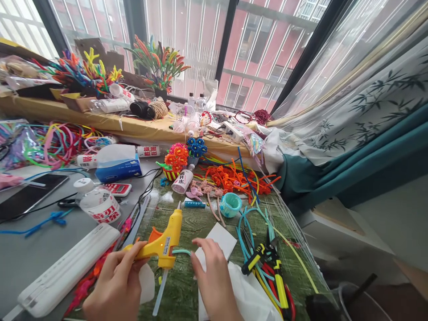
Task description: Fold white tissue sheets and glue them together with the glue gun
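My left hand [115, 278] is closed around the handle of a yellow hot glue gun [170, 234]. Its nozzle points up and away, and a translucent glue stick [160, 292] sticks out below. My right hand [214, 272] is to the right of the gun, thumb and fingers apart. A short teal strip [182, 251] shows between the gun and my right thumb tip; whether the thumb touches it I cannot tell. Under and beside this hand are a white card [222, 238] and white tissue [250, 290]. A turquoise ring-shaped holder [230, 205] is beyond.
Yellow-black pliers [281, 276] and teal pipe cleaners [245, 232] lie to the right. Orange pipe-cleaner pieces [227, 180], flower pots [175, 158] and a bottle [183, 179] are at the back. On the left are a white bar-shaped device [68, 272], a bottle [100, 205] and a phone [31, 194].
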`<state>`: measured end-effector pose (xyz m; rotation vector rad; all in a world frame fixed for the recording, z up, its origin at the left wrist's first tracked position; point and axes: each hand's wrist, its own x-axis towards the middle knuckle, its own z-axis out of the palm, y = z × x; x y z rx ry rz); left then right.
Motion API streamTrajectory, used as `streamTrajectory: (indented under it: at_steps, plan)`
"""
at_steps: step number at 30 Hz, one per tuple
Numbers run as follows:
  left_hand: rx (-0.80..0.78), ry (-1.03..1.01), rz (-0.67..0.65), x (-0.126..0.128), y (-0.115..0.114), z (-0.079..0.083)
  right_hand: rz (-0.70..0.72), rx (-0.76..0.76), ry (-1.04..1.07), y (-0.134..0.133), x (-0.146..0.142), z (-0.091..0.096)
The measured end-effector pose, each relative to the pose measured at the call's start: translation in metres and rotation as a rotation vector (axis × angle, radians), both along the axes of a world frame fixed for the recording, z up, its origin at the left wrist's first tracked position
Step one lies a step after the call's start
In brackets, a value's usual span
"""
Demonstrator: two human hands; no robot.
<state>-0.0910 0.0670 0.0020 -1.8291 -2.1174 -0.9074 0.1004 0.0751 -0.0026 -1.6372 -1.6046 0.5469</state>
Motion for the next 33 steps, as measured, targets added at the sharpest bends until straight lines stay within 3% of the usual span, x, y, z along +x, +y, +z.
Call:
streamTrajectory:
  at_steps: [4,6,8,10,12,15,20,24,28,31,33]
  plan:
    - [-0.066,0.072,0.035,0.0,0.0,-0.005,0.006,0.05,-0.305,-0.039,0.019,-0.026]
    - [-0.098,0.048,0.019,0.003,0.001,-0.004,0.087,0.117,-0.385,-0.049,0.034,-0.036]
    - [-0.135,0.005,0.008,0.01,0.002,-0.003,0.184,0.158,-0.459,-0.053,0.046,-0.04]
    - [-0.175,-0.02,0.015,0.018,0.005,-0.002,0.189,0.14,-0.488,-0.053,0.053,-0.038]
    - [-0.22,-0.042,0.029,0.024,0.008,-0.001,0.147,0.134,-0.434,-0.051,0.054,-0.033]
    - [-0.289,-0.118,0.039,0.027,0.016,0.002,0.15,0.257,-0.238,-0.048,0.053,-0.025]
    - [-0.273,-0.251,0.071,0.01,0.03,0.019,0.021,0.456,0.088,-0.053,0.051,-0.016]
    - [-0.238,-0.359,0.043,0.005,0.031,0.026,-0.024,0.268,0.319,-0.041,0.042,-0.016]
    - [-0.175,-0.243,0.023,0.025,0.027,0.017,0.173,0.017,0.368,-0.013,0.027,-0.02]
    - [-0.24,-0.136,0.038,0.037,0.029,0.009,0.3,-0.015,0.319,0.0,0.022,-0.017]
    - [-0.278,-0.115,0.059,0.038,0.033,0.008,0.327,0.059,0.296,-0.001,0.024,-0.01]
